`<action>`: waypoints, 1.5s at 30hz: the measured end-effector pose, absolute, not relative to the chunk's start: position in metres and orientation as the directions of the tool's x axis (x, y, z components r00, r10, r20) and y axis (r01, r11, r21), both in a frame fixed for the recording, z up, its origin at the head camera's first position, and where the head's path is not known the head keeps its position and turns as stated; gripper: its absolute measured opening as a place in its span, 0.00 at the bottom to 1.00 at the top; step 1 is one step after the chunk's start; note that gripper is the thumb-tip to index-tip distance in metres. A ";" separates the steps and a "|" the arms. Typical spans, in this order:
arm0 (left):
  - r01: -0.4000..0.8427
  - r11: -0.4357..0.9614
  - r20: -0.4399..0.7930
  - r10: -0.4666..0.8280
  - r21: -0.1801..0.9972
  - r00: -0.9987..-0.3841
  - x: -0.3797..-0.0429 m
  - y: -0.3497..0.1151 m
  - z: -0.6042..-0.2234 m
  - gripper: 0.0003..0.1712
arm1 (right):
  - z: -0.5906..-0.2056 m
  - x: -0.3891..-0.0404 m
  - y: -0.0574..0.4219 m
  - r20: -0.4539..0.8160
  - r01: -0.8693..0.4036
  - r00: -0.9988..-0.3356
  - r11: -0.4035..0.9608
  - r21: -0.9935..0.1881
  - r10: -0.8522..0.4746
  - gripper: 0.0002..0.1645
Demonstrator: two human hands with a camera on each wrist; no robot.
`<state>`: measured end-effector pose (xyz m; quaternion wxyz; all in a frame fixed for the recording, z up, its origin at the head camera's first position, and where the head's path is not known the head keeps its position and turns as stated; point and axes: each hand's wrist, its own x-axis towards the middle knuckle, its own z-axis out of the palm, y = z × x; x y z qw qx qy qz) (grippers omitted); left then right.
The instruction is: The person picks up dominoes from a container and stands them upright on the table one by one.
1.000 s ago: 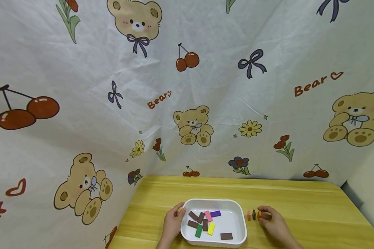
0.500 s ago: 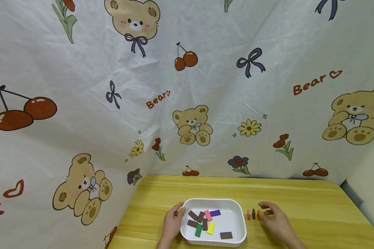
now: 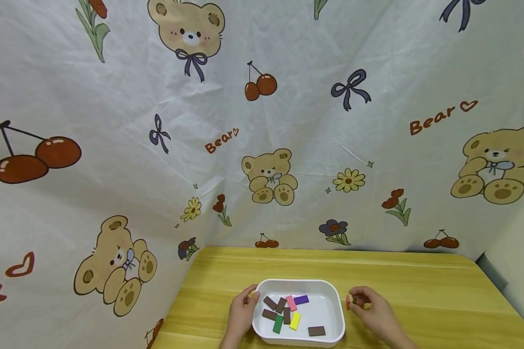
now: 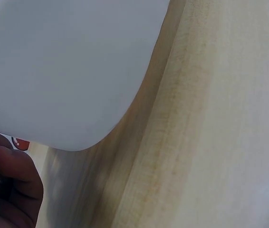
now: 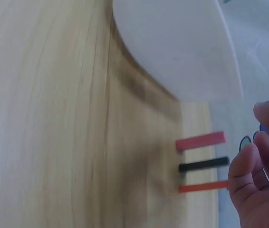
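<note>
A white plastic tray (image 3: 305, 339) sits on the table with several small flat blocks in it: brown, pink, purple, green and yellow. My left hand (image 3: 241, 312) grips the tray's left side, its bent fingers at the edge in the left wrist view. To the right of the tray, three thin blocks stand on edge in a row: a pink block (image 5: 201, 141), a dark block (image 5: 204, 164) and an orange block (image 5: 203, 186). My right hand (image 3: 375, 312) hovers at this row, thumb and index finger apart, holding nothing. In the head view its fingers partly hide the row.
The yellow wood-grain table (image 3: 428, 291) extends behind the tray and to the right. A white cloth (image 3: 305, 121) printed with bears, cherries and bows hangs behind and at the left of the table.
My right hand has let go of the orange block, which stands in the row, and has shifted left over the row toward the pink block. The left hand and the tray have stayed put.
</note>
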<state>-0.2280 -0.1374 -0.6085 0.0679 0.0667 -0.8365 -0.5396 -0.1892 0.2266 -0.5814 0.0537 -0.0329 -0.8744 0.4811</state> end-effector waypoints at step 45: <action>-0.032 0.381 0.042 -0.185 0.924 -0.982 -0.189 -0.121 -0.535 0.17 | -0.573 -0.198 0.141 0.046 -0.172 -0.956 0.429 -0.887 -0.289 0.16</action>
